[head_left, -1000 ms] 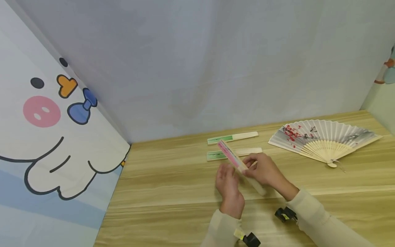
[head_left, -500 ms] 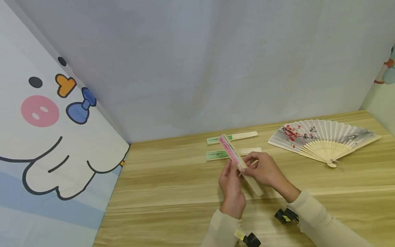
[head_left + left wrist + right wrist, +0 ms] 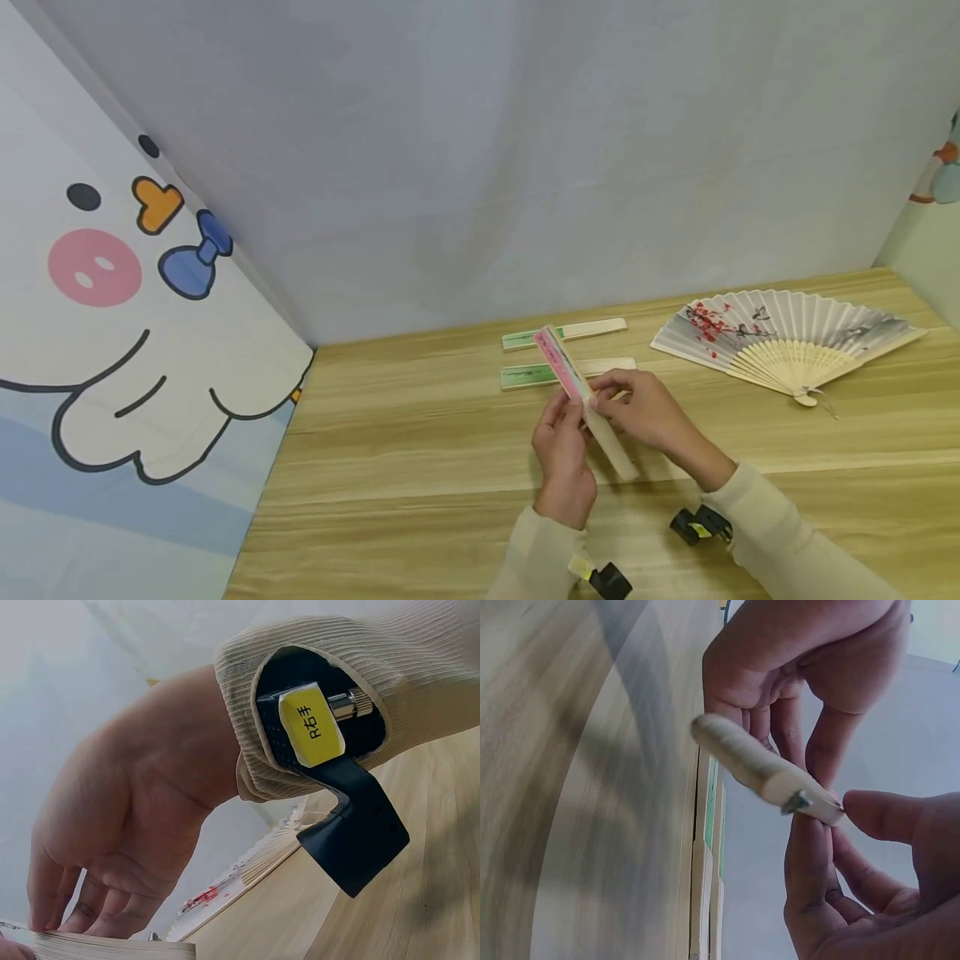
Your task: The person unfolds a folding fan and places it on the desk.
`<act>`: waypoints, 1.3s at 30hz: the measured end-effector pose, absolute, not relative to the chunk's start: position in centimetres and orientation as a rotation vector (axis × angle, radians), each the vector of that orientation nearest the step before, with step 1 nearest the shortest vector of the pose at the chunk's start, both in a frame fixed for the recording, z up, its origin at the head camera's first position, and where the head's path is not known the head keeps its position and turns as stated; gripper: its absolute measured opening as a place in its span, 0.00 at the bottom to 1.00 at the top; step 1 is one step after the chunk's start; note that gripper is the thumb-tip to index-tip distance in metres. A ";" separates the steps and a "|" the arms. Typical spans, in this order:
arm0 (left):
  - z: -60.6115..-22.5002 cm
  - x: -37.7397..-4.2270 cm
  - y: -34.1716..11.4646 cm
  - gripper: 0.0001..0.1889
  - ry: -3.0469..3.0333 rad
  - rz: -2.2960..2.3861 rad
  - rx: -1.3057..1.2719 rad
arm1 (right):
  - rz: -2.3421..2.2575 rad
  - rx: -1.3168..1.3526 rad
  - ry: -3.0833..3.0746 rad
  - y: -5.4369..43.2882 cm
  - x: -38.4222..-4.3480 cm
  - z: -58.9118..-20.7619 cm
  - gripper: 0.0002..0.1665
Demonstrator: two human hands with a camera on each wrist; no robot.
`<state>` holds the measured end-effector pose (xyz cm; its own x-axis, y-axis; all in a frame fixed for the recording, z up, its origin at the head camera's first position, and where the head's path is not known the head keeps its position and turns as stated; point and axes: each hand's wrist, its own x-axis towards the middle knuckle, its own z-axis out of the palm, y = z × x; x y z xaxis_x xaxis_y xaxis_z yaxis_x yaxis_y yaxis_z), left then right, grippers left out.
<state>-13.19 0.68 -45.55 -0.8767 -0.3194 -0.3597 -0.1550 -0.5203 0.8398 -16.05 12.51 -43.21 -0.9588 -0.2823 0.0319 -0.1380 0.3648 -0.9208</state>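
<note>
A folded hand fan point(image 3: 557, 360) with a pink printed end and pale wooden guards is held tilted above the table. My left hand point(image 3: 564, 462) grips it from the left near its middle. From the other side, my right hand point(image 3: 651, 412) pinches it with thumb and fingers. The right wrist view shows the fan's pivot end point(image 3: 787, 787), with left fingers point(image 3: 761, 724) and right thumb point(image 3: 885, 816) meeting at the fan. The left wrist view catches the right hand point(image 3: 120, 817) above the fan's folded edge point(image 3: 112, 947). Behind it lie two folded green fans point(image 3: 528, 376) point(image 3: 592, 328).
An opened fan point(image 3: 795, 350) with red blossoms lies spread at the back right of the wooden table point(image 3: 390, 450). A grey cloth backdrop point(image 3: 480, 167) rises along the back edge, and a cartoon-printed panel point(image 3: 247, 350) borders the left side.
My left hand has come up to the fan and taken hold of it. The fan has turned slightly more upright, and the right hand's grip has shifted a little.
</note>
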 end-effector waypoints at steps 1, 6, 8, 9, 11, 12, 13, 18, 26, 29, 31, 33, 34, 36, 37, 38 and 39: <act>-45.5 -13.2 0.7 0.16 -1.487 -2.554 0.738 | -1.662 -0.370 2.468 12.5 -16.1 -43.2 0.16; -45.7 -13.3 0.6 0.15 -1.498 -2.560 0.743 | -1.670 -0.335 2.428 12.6 -16.1 -43.2 0.15; -45.7 -13.3 0.6 0.15 -1.503 -2.560 0.745 | -1.678 -0.318 2.413 12.6 -16.0 -43.2 0.15; -45.6 -13.3 0.6 0.15 -1.505 -2.560 0.748 | -1.686 -0.306 2.404 12.6 -16.0 -43.2 0.14; -45.5 -13.4 0.6 0.15 -1.513 -2.561 0.751 | -1.708 -0.284 2.378 12.6 -16.0 -43.2 0.14; -45.5 -13.4 0.6 0.15 -1.515 -2.561 0.754 | -1.721 -0.271 2.362 12.6 -16.0 -43.1 0.14; -45.5 -13.4 0.6 0.15 -1.518 -2.560 0.757 | -1.733 -0.260 2.349 12.6 -16.0 -43.1 0.15; -45.5 -13.5 0.5 0.15 -1.516 -2.564 0.766 | -1.769 -0.213 2.300 12.7 -15.9 -43.1 0.15; -45.4 -13.7 0.0 0.14 -1.555 -2.607 0.773 | -1.779 -0.174 2.257 13.2 -16.0 -43.1 0.16; -45.4 -13.8 -0.1 0.14 -1.575 -2.609 0.784 | -1.781 -0.158 2.242 13.3 -16.1 -43.2 0.17; -45.4 -13.8 -0.2 0.14 -1.584 -2.608 0.786 | -1.781 -0.149 2.233 13.4 -16.1 -43.2 0.17; -45.4 -13.9 -0.2 0.13 -1.582 -2.610 0.791 | -1.781 -0.140 2.225 13.5 -16.2 -43.2 0.17; -45.4 -13.9 -0.2 0.13 -1.583 -2.609 0.796 | -1.782 -0.136 2.220 13.6 -16.2 -43.2 0.18; -45.4 -13.9 -0.2 0.13 -1.588 -2.606 0.806 | -1.790 -0.120 2.209 13.6 -16.3 -43.2 0.18; -45.4 -13.9 -0.2 0.13 -1.590 -2.604 0.812 | -1.797 -0.110 2.201 13.6 -16.3 -43.2 0.18; -45.4 -13.9 -0.2 0.13 -1.589 -2.603 0.820 | -1.803 -0.100 2.197 13.7 -16.3 -43.2 0.18; -45.4 -13.9 -0.2 0.14 -1.594 -2.601 0.816 | -1.811 -0.092 2.193 13.7 -16.4 -43.2 0.18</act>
<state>-13.91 -0.19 -45.37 -0.8665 -0.2478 -0.4334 -0.2738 -0.4902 0.8275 -16.36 13.70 -43.24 -0.9545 -0.2343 -0.1846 0.1369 0.2055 -0.9690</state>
